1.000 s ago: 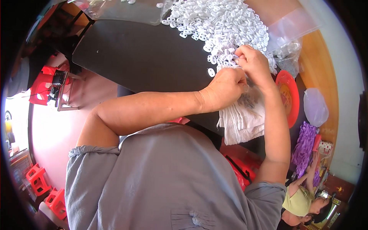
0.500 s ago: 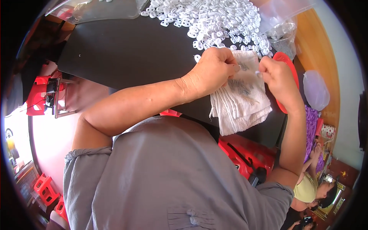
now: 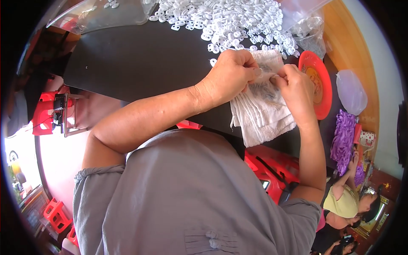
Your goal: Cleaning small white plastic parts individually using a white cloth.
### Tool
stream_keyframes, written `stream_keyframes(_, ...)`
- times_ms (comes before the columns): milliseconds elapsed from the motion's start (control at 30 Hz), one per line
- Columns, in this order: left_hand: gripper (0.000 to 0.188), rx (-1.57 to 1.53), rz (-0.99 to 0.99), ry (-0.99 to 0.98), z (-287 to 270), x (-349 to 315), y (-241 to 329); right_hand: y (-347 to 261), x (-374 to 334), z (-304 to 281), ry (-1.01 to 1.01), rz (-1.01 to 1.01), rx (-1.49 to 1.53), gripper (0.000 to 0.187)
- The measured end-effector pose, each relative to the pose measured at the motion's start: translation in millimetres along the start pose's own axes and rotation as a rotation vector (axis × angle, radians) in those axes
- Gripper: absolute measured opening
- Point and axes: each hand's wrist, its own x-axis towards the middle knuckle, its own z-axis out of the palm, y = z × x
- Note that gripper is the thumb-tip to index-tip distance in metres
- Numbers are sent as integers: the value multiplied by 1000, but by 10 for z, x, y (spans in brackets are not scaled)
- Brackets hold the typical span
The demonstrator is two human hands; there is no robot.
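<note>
A folded white towel (image 3: 265, 123) lies at the table's near edge, with small thin grey pieces (image 3: 264, 90) heaped on it. Over the towel's left side, my left hand (image 3: 227, 78) is closed in a pinch; what sits between its fingertips is too small to name. My right hand (image 3: 296, 93) is also closed, thumb and finger pinched low over the towel near the grey pieces, a short gap from the left fingertips. Its fingers partly hide whatever they grip. Beyond both hands spreads a big pile of small white plastic pieces with holes (image 3: 242, 21).
A red plate (image 3: 325, 85) rests right of my right hand. Clear plastic bags (image 3: 312, 36) and a clear tub (image 3: 102, 17) flank the pile. Purple ribbon-like strips (image 3: 343, 136) lie farther right, near another person (image 3: 344, 202). Red stools (image 3: 57, 216) stand at left.
My right hand has moved left and in toward my left hand, over the towel, uncovering more of the red plate. A small white bit seen earlier at its fingertips no longer shows clearly.
</note>
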Motion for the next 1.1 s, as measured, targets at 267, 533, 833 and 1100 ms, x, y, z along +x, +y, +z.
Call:
stream_keyframes(267, 15, 44, 43, -2, 12, -4, 21, -84, -94, 144, 266, -123, 84, 11)
stream_keyframes(533, 17, -5, 61, -18, 25, 7, -8, -7, -115, 228, 368, -27, 133, 11)
stream_keyframes(833, 19, -24, 30, 3, 21, 18, 9, 13, -208, 195, 328, -99, 214, 10)
stream_keyframes(1100, 19, 13, 140, 28, 39, -6, 238, -173, -93, -124, 154, 226, 1048, 11)
